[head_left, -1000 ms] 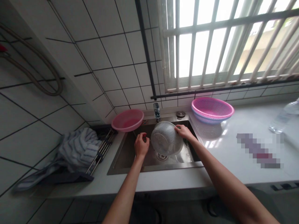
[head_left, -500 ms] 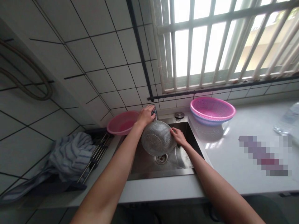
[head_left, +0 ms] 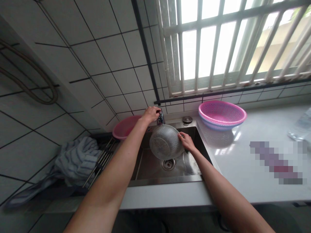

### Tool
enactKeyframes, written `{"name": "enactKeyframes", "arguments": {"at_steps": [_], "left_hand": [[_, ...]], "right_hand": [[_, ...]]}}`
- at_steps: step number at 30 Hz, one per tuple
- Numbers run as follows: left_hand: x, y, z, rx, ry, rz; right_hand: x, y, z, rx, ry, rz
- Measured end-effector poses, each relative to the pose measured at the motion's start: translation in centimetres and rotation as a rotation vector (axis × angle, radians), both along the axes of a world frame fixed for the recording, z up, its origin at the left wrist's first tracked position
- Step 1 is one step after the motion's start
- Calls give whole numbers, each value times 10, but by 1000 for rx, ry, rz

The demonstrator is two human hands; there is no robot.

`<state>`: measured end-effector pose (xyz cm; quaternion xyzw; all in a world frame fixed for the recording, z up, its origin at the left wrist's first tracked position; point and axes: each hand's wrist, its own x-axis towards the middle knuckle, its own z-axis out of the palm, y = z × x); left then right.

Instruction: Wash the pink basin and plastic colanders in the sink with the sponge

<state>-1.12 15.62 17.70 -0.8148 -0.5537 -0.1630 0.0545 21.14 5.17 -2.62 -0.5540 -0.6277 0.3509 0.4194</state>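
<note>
My right hand point(head_left: 186, 141) grips the rim of a clear ribbed bowl point(head_left: 165, 142), which is tilted on its side above the sink point(head_left: 148, 165) with its round base facing me. Something small and dark green shows under my right fingers; what it is I cannot make out. Behind the bowl, my left hand point(head_left: 151, 114) is closed over the top of the chrome faucet point(head_left: 160, 119), at its handle. The bowl hides the spout's lower end and the inside of the bowl is turned away from view. Beneath it sits the metal drain point(head_left: 168, 164).
A pink basin point(head_left: 125, 127) stands left of the sink. Stacked pink and blue baskets point(head_left: 222, 116) sit on the right counter, near a clear plastic bottle point(head_left: 301, 126) and a blurred-out item point(head_left: 277, 163). A striped cloth point(head_left: 75, 161) lies by a metal rack point(head_left: 100, 161). A drain stopper point(head_left: 187, 119) rests behind the sink.
My left hand has risen slightly on the faucet, showing more of its body. The bowl and my right hand have shifted only a little.
</note>
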Motion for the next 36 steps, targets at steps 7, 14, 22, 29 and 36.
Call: {"name": "enactKeyframes", "arguments": {"at_steps": [7, 14, 22, 29, 36], "left_hand": [[4, 2, 13, -59, -30, -14], [-31, -29, -35, 86, -501, 50], [-58, -110, -161, -153, -792, 270], [-46, -108, -185, -188, -961, 318], [-49, -110, -197, -379, -1069, 446]], "right_hand": [[1, -1, 1, -9, -7, -4], [5, 1, 1, -13, -43, 23], [6, -4, 6, -12, -110, 98], [7, -1, 4, 4, -113, 54], [10, 2, 5, -26, -91, 6]]}}
